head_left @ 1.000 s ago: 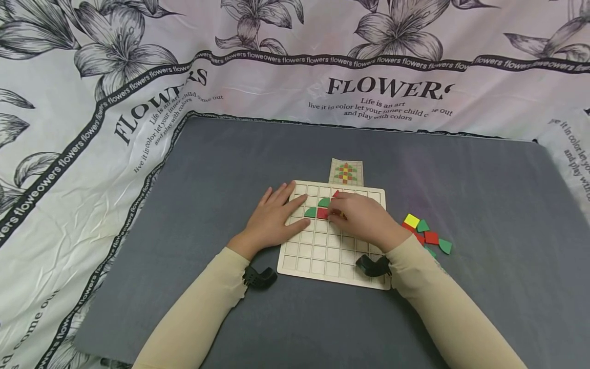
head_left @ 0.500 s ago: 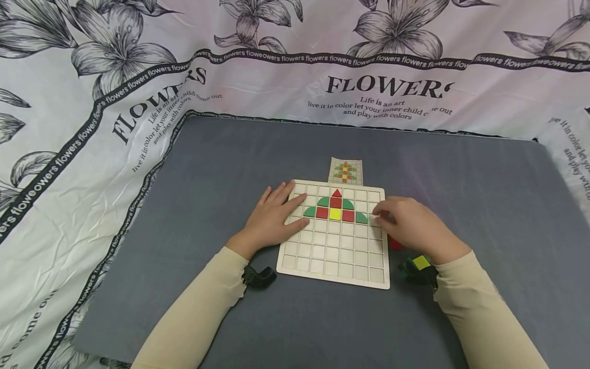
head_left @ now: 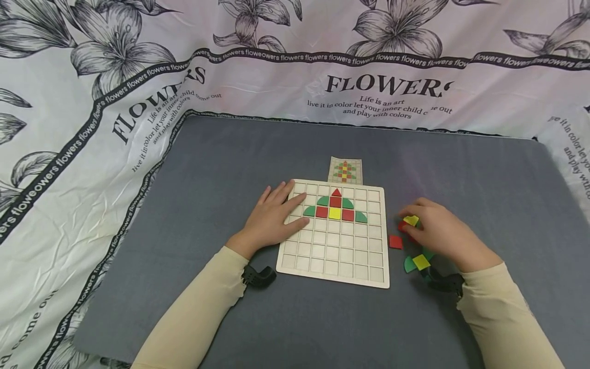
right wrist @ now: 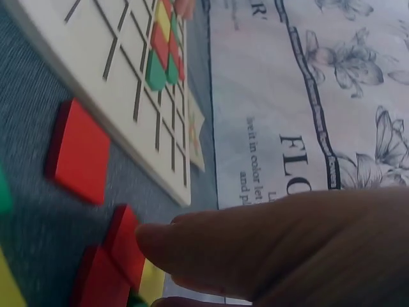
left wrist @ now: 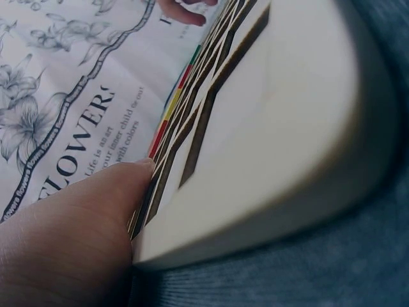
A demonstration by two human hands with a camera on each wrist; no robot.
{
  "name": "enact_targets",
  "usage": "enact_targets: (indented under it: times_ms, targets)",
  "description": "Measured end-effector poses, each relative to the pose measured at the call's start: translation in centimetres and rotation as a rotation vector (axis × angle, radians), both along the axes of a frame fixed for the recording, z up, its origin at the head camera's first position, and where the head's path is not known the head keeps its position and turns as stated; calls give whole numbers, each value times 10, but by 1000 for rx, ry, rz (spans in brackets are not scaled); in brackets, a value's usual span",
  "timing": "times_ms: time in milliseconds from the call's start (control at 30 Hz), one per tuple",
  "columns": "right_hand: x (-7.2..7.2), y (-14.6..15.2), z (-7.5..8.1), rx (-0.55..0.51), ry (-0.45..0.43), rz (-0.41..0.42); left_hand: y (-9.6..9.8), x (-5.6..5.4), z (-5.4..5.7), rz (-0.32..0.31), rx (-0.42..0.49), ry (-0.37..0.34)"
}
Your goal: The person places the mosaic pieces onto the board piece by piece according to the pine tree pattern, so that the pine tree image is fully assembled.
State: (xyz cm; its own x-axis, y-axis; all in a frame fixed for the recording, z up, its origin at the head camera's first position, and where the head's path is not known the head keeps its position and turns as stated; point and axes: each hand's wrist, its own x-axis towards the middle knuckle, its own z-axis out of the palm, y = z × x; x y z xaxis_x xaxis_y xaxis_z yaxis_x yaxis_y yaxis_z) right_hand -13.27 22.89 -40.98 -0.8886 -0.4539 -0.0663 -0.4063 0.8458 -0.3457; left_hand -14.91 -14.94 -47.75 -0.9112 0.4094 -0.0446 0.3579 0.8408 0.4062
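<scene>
My left hand [head_left: 267, 220] rests with spread fingers on the left edge of a pale gridded wooden board [head_left: 332, 251]. Near the board's top, flat tiles form a stepped shape: a red triangle [head_left: 336, 193], red squares, a yellow square [head_left: 334, 213] in the middle and green rounded tiles [head_left: 361, 217] at the sides. Right of the board, my right hand [head_left: 442, 233] is over loose tiles, thumb and fingers apart around a yellow tile [head_left: 411, 220] and red ones. In the right wrist view the thumb touches or nearly touches a red tile [right wrist: 124, 243]; the other fingertips are mostly hidden.
Behind the board lies a small pattern card [head_left: 344, 170] showing a similar coloured figure. A loose red square [head_left: 395, 242] lies beside the board's right edge, with yellow [head_left: 421, 262] and green [head_left: 409, 264] tiles nearer me. Flower-printed cloth surrounds the dark grey tabletop [head_left: 230, 169].
My right hand has moved from over the board rightward to the loose tiles, uncovering the tiles at the board's top, including a green one at the right. The left hand stays put.
</scene>
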Motion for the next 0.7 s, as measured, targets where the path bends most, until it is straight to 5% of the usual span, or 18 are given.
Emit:
enact_targets:
  times_ms: [700]
  targets:
    - [6, 8, -8, 4, 24, 6, 1, 0, 3, -2, -4, 1]
